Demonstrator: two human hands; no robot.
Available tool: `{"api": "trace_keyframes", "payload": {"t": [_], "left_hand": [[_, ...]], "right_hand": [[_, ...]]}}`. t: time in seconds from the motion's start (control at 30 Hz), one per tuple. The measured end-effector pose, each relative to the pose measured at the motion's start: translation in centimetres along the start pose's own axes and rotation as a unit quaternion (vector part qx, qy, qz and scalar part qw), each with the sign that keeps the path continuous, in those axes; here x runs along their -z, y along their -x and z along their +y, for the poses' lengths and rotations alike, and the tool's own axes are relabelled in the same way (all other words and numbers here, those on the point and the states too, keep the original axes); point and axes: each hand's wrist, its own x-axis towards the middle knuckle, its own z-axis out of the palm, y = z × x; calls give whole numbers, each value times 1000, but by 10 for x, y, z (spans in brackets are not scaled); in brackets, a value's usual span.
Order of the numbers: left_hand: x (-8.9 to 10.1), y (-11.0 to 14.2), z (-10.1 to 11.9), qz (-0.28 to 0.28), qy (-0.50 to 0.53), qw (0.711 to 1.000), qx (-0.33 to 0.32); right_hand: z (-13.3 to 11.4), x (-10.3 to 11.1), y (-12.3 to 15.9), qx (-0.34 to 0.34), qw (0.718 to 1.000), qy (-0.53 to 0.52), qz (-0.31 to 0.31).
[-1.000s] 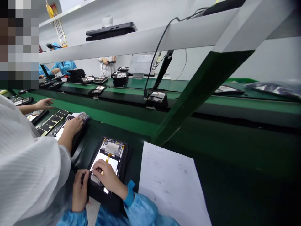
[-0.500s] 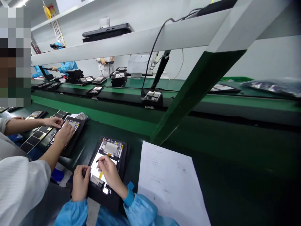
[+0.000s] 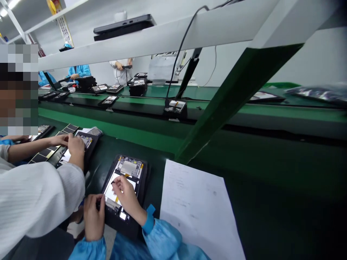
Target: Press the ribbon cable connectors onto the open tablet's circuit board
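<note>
An opened tablet lies back-up in a black tray on the dark green bench, showing a white battery, a silver shield and a yellow flex strip. My left hand clasps the tray's near left edge. My right hand rests on the white battery, thumb and forefinger pinched on a small dark strip at the fingertips. Both my sleeves are blue.
A white paper sheet lies right of the tablet. A co-worker's white sleeve and hand work on another tablet at my left. A green slanted strut rises behind. Devices sit on the conveyor beyond; more people stand far left.
My right hand has moved from the tablet's near edge up onto the white battery, fingers now pinched. The co-worker's arm has come closer on the left. My left hand keeps its hold.
</note>
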Motion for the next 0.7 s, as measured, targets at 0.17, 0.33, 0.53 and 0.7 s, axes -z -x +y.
{"api": "trace_keyframes", "payload": {"t": [0.17,0.33,0.53,0.7], "left_hand": [[-2,3,6,40,-33,996,-68],[-3,5,5,57,-36,993,-98],[-4,5,5,71,-14,995,-72],[-5,1,2,74,8,997,-17]], "right_hand": [[-2,2,1,26,997,70,-34],[-7,1,11,102,976,158,-106],[-11,2,17,168,948,241,-123],[-7,2,17,227,931,264,-113]]}}
